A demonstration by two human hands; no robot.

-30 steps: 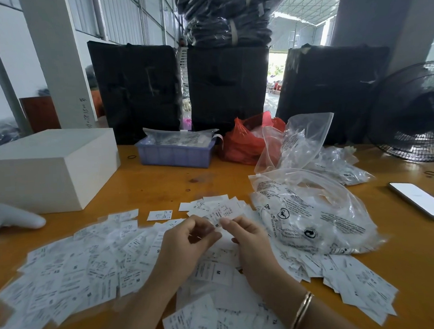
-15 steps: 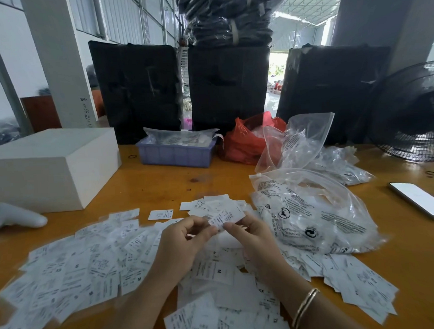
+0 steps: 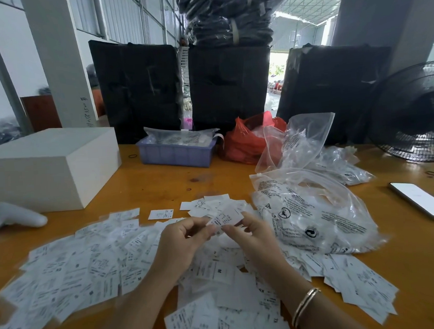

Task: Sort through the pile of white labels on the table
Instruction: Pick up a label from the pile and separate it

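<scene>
head view looks down on both forearms reaching in from the bottom edge over a wooden table [image 3: 162,181], the wrists meeting near the middle. the left hand [image 3: 179,245] is turned with its back toward the camera, fingers curled, thumb and fingertips closing on the lower corner of a small white label [image 3: 225,217]. the right hand [image 3: 254,235] mirrors it, palm angled inward, its thumb and forefinger pinching the same label from the right side, so the slip is held up between the two hands just above the heap. a gold bangle [image 3: 305,307] sits on the right forearm. the pile of white labels [image 3: 86,269] spreads flat across the near part of the table, under and on both sides of the arms, with a few loose ones just beyond the fingers. touching the pile's right edge lies a printed clear plastic bag [image 3: 313,220]. further off are a white box [image 3: 49,166] at left, a blue tray [image 3: 175,156] behind, and a phone [image 3: 421,200] at the right edge.
</scene>
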